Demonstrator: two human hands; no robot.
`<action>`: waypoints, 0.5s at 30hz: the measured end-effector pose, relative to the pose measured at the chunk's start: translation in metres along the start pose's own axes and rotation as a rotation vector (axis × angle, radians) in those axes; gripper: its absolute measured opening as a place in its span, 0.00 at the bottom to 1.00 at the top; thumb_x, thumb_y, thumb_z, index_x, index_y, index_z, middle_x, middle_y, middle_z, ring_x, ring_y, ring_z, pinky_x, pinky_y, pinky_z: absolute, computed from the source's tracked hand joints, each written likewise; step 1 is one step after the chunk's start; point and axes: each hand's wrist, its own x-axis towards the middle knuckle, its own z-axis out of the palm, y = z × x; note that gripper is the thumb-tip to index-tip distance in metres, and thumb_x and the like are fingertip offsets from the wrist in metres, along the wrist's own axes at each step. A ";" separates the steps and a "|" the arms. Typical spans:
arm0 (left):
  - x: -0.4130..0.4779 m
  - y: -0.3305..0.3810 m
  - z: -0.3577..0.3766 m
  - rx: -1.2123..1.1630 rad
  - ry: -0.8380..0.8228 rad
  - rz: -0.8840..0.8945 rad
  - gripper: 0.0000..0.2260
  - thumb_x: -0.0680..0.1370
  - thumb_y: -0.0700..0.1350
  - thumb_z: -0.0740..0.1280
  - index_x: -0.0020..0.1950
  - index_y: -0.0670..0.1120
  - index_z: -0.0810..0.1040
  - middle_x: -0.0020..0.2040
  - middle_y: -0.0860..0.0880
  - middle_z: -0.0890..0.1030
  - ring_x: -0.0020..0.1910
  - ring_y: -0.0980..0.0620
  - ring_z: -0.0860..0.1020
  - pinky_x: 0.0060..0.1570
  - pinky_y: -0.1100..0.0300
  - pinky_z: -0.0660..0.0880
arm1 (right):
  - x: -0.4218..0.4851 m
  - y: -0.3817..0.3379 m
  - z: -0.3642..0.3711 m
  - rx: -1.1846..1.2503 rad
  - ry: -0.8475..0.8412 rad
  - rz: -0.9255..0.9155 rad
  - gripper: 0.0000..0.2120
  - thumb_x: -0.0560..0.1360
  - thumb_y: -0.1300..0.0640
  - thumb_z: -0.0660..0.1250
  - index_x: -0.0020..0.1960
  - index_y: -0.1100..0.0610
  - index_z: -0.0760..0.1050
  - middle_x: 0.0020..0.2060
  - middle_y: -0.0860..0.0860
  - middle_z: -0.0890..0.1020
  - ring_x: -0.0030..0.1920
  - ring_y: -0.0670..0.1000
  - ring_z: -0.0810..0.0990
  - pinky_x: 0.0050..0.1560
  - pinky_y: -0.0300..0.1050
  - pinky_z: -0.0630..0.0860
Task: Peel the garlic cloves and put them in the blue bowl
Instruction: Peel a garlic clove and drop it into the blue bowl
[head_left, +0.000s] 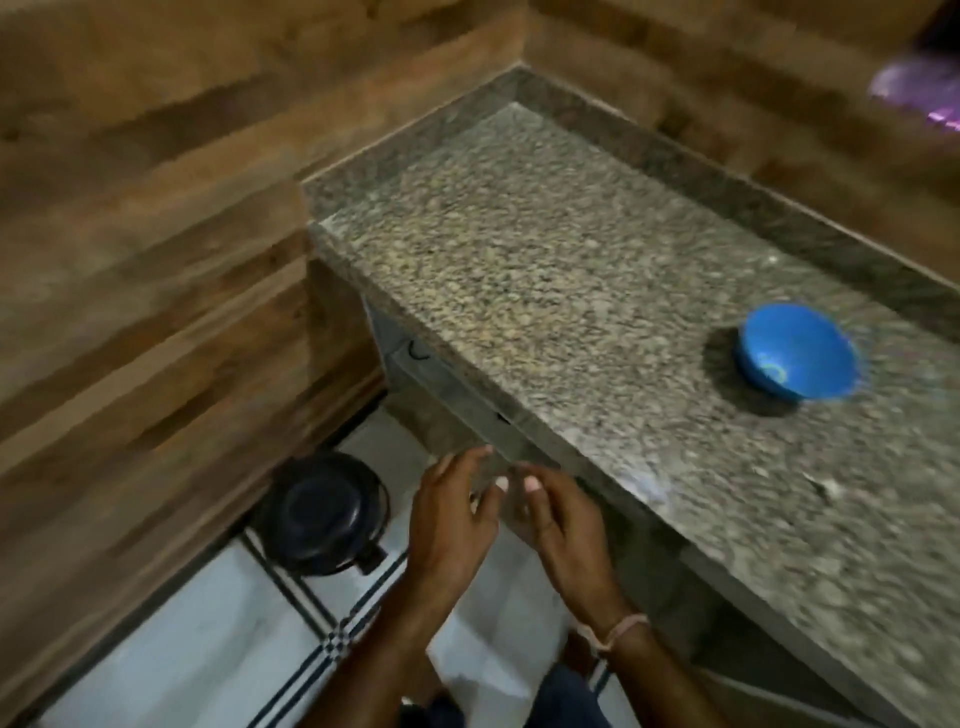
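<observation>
– Two hands logged. Left hand (452, 514) and right hand (556, 525) sit close together just off the front edge of the bench (545, 270), over the tiled floor (208, 623).

– State of each grip?

– Both released: fingers spread and fairly straight, thumbs nearly meeting. Nothing shows between them, though blur limits certainty.

– Why hold them there?

– In my judgement it is a posture for working something small between the fingertips, kept off the bench so skins fall clear. Unconfirmed.

– Location of the task items?

– Blue bowl (779, 338) stands upright on the bench, to the right and well apart from both hands, back from the front edge; likely set there for stability and right-hand reach. No garlic cloves are identifiable. Pale flecks (831, 488) near the bench edge are too blurred to name.

– Other items?

– One black pot (322, 512) on the floor, left of the hands.
</observation>
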 end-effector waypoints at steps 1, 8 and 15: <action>-0.003 0.017 0.018 0.018 -0.027 0.039 0.16 0.81 0.51 0.70 0.68 0.53 0.79 0.65 0.51 0.81 0.65 0.49 0.78 0.63 0.52 0.76 | -0.005 0.007 -0.025 -0.019 0.047 -0.011 0.16 0.86 0.43 0.59 0.63 0.48 0.81 0.56 0.42 0.85 0.58 0.43 0.82 0.61 0.50 0.80; -0.016 0.112 0.137 0.059 -0.190 0.179 0.15 0.81 0.45 0.71 0.68 0.53 0.79 0.67 0.52 0.79 0.66 0.51 0.77 0.66 0.53 0.75 | -0.021 0.070 -0.171 -0.083 0.298 0.023 0.13 0.86 0.49 0.62 0.65 0.50 0.82 0.60 0.43 0.84 0.61 0.42 0.80 0.64 0.46 0.78; -0.004 0.161 0.239 0.143 -0.315 0.221 0.16 0.79 0.44 0.72 0.67 0.50 0.81 0.63 0.52 0.81 0.59 0.54 0.79 0.57 0.58 0.78 | -0.015 0.139 -0.267 -0.171 0.367 0.102 0.13 0.85 0.51 0.64 0.68 0.51 0.80 0.62 0.47 0.82 0.61 0.49 0.81 0.61 0.49 0.78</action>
